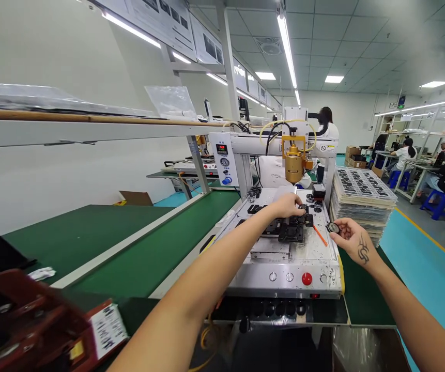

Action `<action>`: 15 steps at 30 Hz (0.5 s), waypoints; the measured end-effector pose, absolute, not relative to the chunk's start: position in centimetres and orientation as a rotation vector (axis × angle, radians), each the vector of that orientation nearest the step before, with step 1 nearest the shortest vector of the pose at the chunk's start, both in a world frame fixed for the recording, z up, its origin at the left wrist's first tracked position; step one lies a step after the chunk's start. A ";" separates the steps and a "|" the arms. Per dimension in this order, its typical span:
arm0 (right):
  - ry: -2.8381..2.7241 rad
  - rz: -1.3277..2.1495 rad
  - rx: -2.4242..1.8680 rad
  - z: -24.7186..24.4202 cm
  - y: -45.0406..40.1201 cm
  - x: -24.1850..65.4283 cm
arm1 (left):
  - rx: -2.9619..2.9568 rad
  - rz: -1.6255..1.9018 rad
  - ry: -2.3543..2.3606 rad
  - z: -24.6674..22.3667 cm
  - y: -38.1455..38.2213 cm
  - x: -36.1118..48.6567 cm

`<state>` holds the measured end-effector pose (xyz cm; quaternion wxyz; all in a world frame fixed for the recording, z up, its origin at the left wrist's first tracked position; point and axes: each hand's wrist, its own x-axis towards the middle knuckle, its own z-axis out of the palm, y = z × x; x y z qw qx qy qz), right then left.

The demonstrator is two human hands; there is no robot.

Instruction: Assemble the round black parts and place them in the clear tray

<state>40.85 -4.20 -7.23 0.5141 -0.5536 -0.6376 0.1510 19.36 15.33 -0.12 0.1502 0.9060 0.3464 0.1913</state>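
Observation:
My right hand [349, 236] is closed in a pinch on a small round part [333, 228] with a dark rim and a pale face, held off the right edge of the white benchtop machine [241, 274]. My left hand [287, 205] reaches over the machine bed, fingers closed at the far end of the black fixture [292, 232]. What those fingers hold, if anything, is too small and dark to make out. An orange stick [320, 235] lies on the bed between the two hands. Several black round parts [317, 210] rest behind it.
A brass-coloured press head [293, 168] hangs above the bed. Stacked trays of parts [364, 194] stand at the right. A green conveyor belt [160, 243] runs along the left. A dark red device [32, 325] sits at lower left. Other people sit at benches far right.

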 end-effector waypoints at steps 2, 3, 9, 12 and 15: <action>-1.617 0.355 -1.344 -7.0 -1.3 40.5 | 2.551 0.696 0.974 0.7 14.1 18.1; -1.649 0.358 -1.346 -6.7 0.3 40.2 | 2.526 0.748 0.955 1.1 13.4 17.5; -1.826 0.431 -1.413 -5.7 8.3 38.5 | 2.422 0.892 0.833 2.8 8.0 13.8; -1.926 0.459 -1.434 -5.7 9.8 38.6 | 2.388 0.939 0.789 3.3 5.4 11.2; -2.005 0.471 -1.434 -5.7 10.3 38.9 | 2.399 0.950 0.788 3.7 3.3 8.9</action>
